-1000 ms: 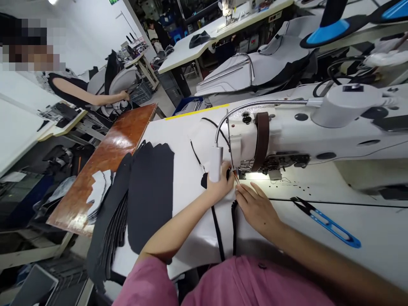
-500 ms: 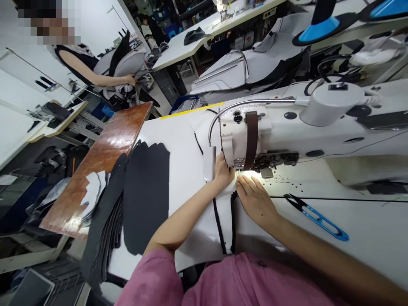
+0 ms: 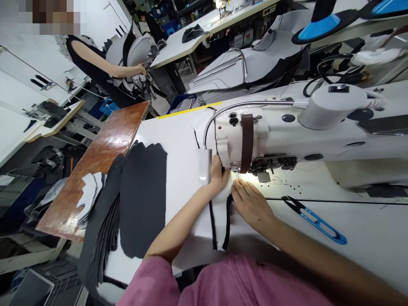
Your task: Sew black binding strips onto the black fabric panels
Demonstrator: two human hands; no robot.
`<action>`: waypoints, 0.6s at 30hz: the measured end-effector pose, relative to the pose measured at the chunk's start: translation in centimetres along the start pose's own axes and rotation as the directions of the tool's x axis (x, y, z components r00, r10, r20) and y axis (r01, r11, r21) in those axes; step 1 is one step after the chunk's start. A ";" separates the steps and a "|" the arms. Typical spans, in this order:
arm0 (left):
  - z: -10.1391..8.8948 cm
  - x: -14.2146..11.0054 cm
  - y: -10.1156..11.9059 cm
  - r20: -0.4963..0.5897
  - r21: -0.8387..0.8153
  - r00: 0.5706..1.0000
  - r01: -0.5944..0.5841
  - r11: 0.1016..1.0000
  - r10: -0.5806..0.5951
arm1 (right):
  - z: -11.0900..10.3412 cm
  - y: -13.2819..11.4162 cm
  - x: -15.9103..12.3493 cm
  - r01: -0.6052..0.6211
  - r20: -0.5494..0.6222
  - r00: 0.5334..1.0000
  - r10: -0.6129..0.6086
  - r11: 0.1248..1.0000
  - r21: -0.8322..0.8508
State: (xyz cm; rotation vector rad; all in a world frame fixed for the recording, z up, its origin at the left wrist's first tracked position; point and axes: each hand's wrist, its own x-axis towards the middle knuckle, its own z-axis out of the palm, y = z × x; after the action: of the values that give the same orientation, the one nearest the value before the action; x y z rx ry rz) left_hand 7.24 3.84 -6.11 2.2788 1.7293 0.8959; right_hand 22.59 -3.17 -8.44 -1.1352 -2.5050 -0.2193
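Note:
A white sewing machine [image 3: 287, 127] stands on the white table [image 3: 178, 140]. A white fabric piece with black trim [image 3: 219, 221] lies under its needle. My left hand [image 3: 218, 178] rests on the fabric just left of the needle, fingers partly hidden behind the small lamp [image 3: 204, 165]. My right hand [image 3: 251, 204] lies flat on the fabric right of the black trim, fingers stretched toward the needle.
A stack of black fabric pieces [image 3: 140, 195] lies at the table's left. A brown board [image 3: 105, 157] with white cut pieces adjoins it. Blue thread snips [image 3: 315, 221] lie at the right. Another person [image 3: 102, 68] handles grey covers at the back left.
The black-trimmed fabric has fed further toward the needle, its end now shorter at the table's front edge. Both hands stayed by the needle. The person at the back moved right.

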 end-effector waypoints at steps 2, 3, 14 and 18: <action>-1.5 -1.4 -0.1 -0.072 -0.042 0.997 0.013 0.999 -0.016 | -0.3 -0.3 -0.3 0.009 0.023 1.000 -0.010 0.999 0.035; -2.4 -2.0 -0.1 -0.090 -0.057 0.996 0.010 0.998 -0.015 | -0.6 -0.6 -0.4 0.014 0.028 0.999 -0.016 0.999 0.051; -4.3 -4.7 3.8 0.168 0.299 0.930 -0.364 0.882 0.326 | -1.3 -3.3 -2.6 0.003 -0.022 1.000 -0.001 0.994 0.110; -2.4 -5.1 4.4 0.319 0.312 0.902 -0.389 0.867 0.290 | -0.9 -3.7 -3.0 -0.016 -0.055 0.998 0.023 0.993 0.117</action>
State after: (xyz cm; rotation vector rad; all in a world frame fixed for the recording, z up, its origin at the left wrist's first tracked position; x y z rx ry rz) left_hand 8.75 -2.86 -4.08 2.8584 1.5022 0.2921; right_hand 21.89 -7.97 -8.79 -1.0911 -2.4225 -0.0969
